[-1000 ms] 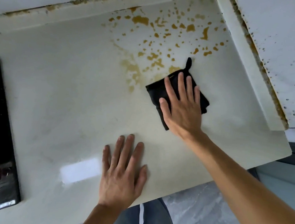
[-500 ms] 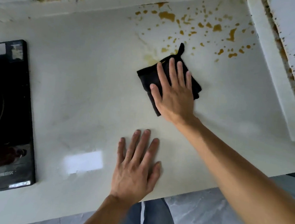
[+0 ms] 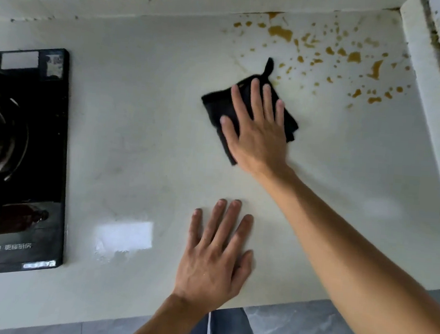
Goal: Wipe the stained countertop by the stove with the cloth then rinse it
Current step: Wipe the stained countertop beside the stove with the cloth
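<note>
- The black cloth (image 3: 216, 102) lies flat on the pale countertop (image 3: 141, 145), well to the right of the stove (image 3: 20, 161) and about level with the stove's far end.
- The right hand (image 3: 258, 133) is spread flat on top of the cloth, palm down, fingers fanned out, pressing rather than gripping (the cloth's little loop pokes out past the fingertips).
- The left hand (image 3: 214, 256) is also flat and open on the bare countertop, right of the stove and nearer the front edge, holding nothing.
- The brownish-orange stains (image 3: 354, 57) are scattered farther right of the stove than the cloth, toward the back corner; the nearest spots sit just beside the cloth's loop.
- The stove is black and glossy with 1 burner showing.
</note>
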The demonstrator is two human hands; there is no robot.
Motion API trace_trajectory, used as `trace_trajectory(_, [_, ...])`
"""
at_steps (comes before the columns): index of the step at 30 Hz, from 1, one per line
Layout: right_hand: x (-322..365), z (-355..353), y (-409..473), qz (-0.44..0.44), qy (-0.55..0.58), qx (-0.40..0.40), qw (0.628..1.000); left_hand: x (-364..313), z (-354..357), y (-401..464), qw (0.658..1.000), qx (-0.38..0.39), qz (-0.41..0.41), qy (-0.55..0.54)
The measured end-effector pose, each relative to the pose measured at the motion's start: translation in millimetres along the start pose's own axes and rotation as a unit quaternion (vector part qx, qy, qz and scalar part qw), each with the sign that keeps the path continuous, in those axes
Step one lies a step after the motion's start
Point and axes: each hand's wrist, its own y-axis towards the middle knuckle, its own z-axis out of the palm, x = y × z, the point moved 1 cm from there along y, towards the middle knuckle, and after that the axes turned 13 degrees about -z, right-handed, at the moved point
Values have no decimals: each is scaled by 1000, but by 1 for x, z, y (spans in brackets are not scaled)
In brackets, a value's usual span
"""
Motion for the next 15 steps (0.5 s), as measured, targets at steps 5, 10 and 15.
trace_trajectory(5, [-13,3,-19,47,7,-26,999,-1,-1,-1,1000,14,-3,4])
trace_trajectory(10, [1,10,-56,35,-4,-26,999,-2,1,-1,1000,15,-2,11])
trace_trajectory(15, [-13,-1,25,19,9,-27,999,-2,-1,-1,1000,17,6,12])
